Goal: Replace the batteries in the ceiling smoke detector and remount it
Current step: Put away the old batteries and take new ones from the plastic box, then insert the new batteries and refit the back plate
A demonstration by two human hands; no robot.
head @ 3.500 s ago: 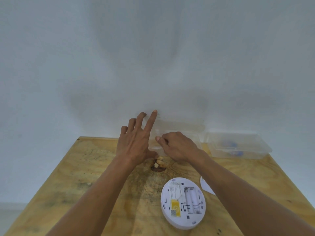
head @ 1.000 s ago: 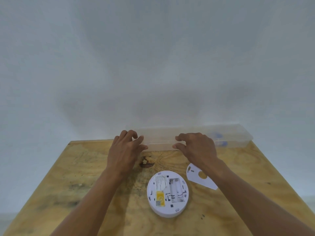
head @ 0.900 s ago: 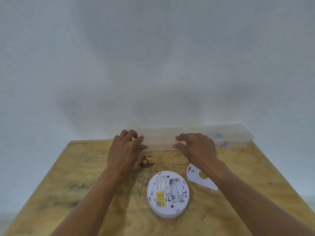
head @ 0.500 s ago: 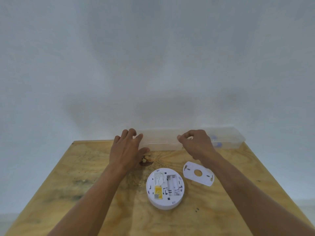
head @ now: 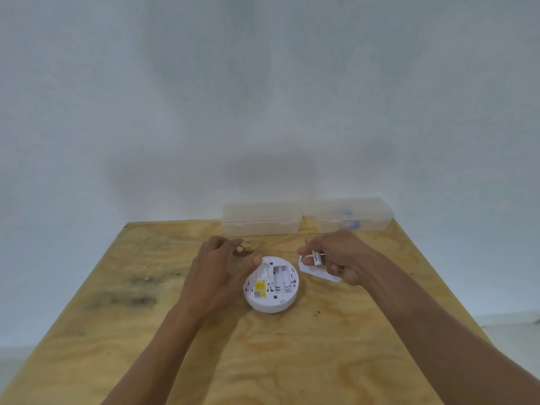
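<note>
A round white smoke detector (head: 271, 285) lies back-up on the wooden table (head: 122, 331), its battery bay showing beside a yellow label. My left hand (head: 217, 270) rests against the detector's left edge, thumb touching its rim. Just right of the detector, my right hand (head: 336, 255) pinches a white battery (head: 316, 257) between thumb and fingers. Under that hand lies the white mounting plate (head: 311, 270), partly hidden.
Two clear plastic boxes stand at the table's far edge against the wall: the left box (head: 261, 217) with its lid shut, and the right box (head: 355, 214) with blue items inside. A dark knot (head: 242, 252) marks the wood near my left hand.
Both hands have left the clear box at the back and come toward the detector. My right hand now holds a battery, and my left hand touches the detector's rim.
</note>
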